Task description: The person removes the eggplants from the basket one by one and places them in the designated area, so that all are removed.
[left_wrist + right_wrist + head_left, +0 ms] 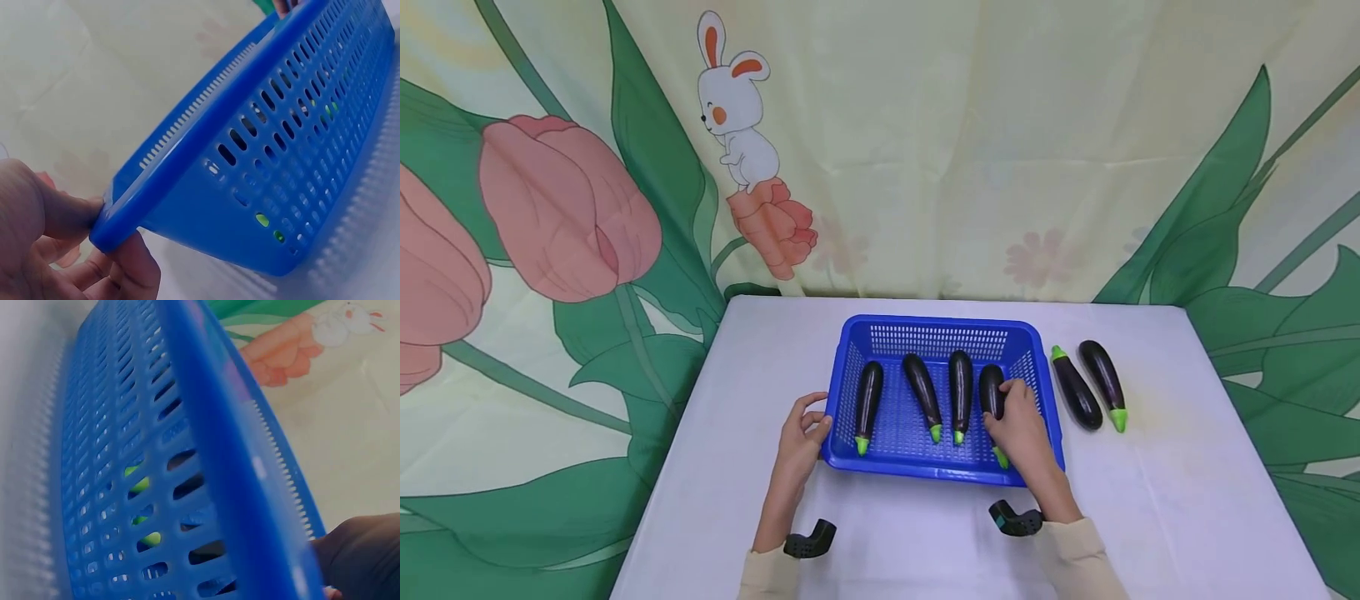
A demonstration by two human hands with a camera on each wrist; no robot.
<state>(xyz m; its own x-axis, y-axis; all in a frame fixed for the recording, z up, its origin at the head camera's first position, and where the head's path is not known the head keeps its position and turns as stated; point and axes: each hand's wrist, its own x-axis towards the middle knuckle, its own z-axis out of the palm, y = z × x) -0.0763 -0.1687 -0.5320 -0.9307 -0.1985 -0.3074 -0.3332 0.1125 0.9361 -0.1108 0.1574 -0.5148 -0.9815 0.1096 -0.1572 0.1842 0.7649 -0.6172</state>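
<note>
A blue plastic basket (895,467) with slotted walls stands on the table. My left hand (800,442) pinches the rim at its near left corner; the left wrist view shows the thumb above and fingers below the rim (181,150). Inside, my right hand (1022,425) grips the rightmost eggplant (991,390), whose green stem end points toward me. Three more lie to its left: one eggplant (869,396) by the left wall, a slanted eggplant (921,387) and a straight eggplant (960,392). In the right wrist view the basket wall (125,425) hides most of the hold.
Right of the basket, two eggplants lie side by side on the white tabletop (1180,500): a nearer eggplant (1077,392) with its stem end away from me, and another eggplant (1103,375) with its stem end toward me. A printed curtain (925,167) hangs behind.
</note>
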